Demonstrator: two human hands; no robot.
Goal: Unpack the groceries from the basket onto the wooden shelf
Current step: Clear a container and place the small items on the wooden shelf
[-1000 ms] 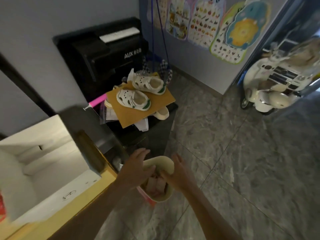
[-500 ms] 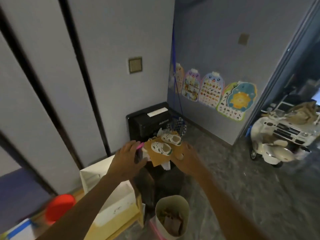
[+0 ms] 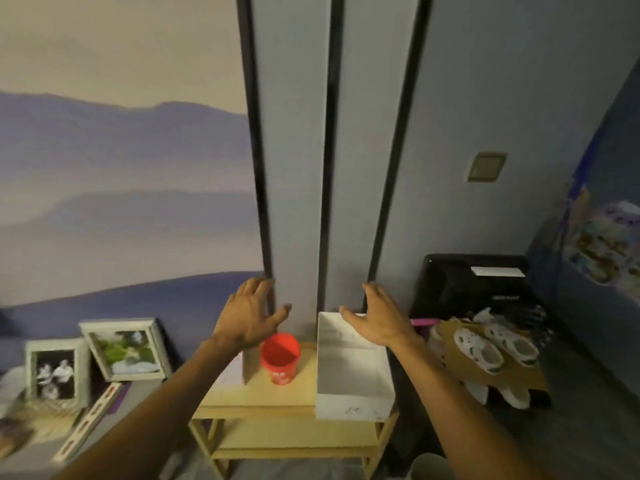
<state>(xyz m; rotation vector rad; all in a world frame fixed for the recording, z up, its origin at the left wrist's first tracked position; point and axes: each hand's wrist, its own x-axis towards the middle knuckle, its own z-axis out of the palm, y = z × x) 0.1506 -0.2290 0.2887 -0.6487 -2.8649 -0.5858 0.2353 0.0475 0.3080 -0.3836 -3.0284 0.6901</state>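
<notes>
The wooden shelf (image 3: 263, 393) stands against the wall below my hands. On its top sit a red cup (image 3: 280, 356) and an open white box (image 3: 351, 368). My left hand (image 3: 247, 315) hovers above the shelf's left side with fingers spread and holds nothing. My right hand (image 3: 377, 317) hovers over the back of the white box, also with fingers spread and empty. Only the cream rim of the basket (image 3: 433, 465) shows at the bottom edge, right of the shelf.
Two framed photos (image 3: 126, 348) lean on a low grey surface to the left. A black appliance (image 3: 474, 282) stands at the right, with a cardboard sheet carrying white children's shoes (image 3: 478, 351) in front of it. Wall panels rise behind the shelf.
My view has swung up and left from the basket on the floor to the shelf and wall. Both hands rose from the basket and now hover, spread, above the shelf top.
</notes>
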